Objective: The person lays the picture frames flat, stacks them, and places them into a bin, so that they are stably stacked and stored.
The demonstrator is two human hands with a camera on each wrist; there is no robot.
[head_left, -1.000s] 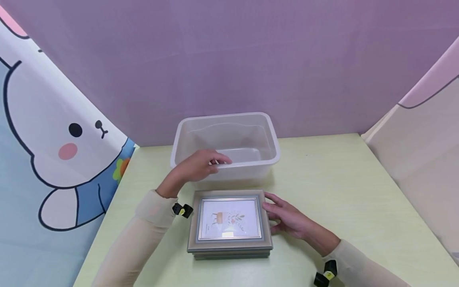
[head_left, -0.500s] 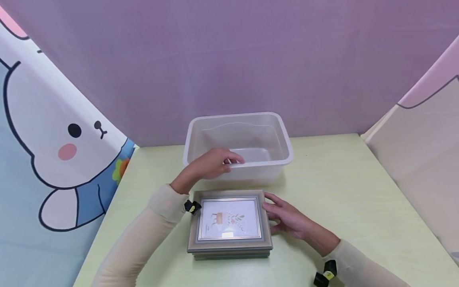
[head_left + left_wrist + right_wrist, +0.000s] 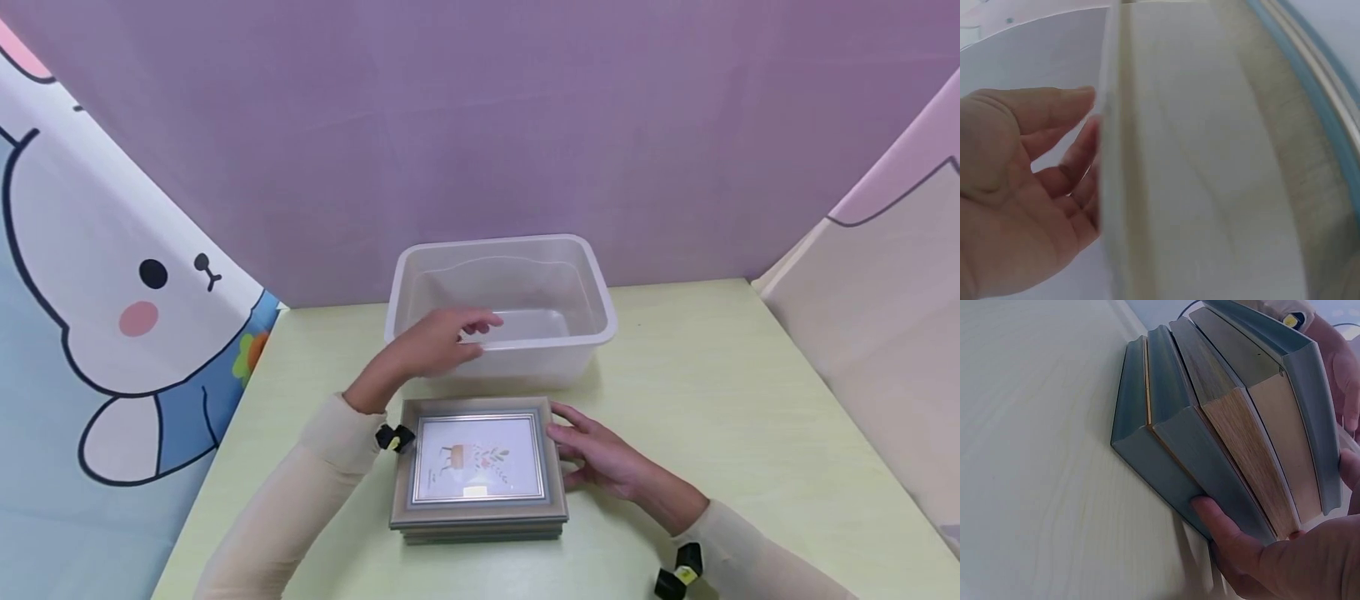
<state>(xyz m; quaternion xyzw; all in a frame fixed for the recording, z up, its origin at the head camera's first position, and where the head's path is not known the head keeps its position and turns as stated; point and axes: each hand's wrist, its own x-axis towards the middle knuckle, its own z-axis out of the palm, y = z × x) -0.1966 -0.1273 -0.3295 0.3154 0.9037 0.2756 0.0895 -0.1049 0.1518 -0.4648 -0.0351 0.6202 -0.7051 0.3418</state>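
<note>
A translucent white plastic bin [image 3: 536,360] stands at the back of the table. My left hand [image 3: 429,343] is at its near rim, fingers above the rim and thumb on the outside, spread apart. In the left wrist view, the left hand [image 3: 1016,194] is beside the blurred rim; whether it touches is unclear. In front of the bin lies a stack of picture frames, the top picture frame [image 3: 480,458] face up with a plant print. My right hand [image 3: 603,458] rests against the stack's right side. In the right wrist view, its fingertips touch several stacked picture frames [image 3: 1222,444].
The pale wood-grain table [image 3: 712,400] extends right of the bin and frames. A purple curtain [image 3: 480,142] hangs close behind the bin. Printed cloth with a cartoon animal [image 3: 112,233] covers the left side, and pale cloth [image 3: 892,333] the right.
The bin has slid to the right with my left hand on its rim. Since then the left fingers have loosened and spread. My right hand and the stack stay in place.
</note>
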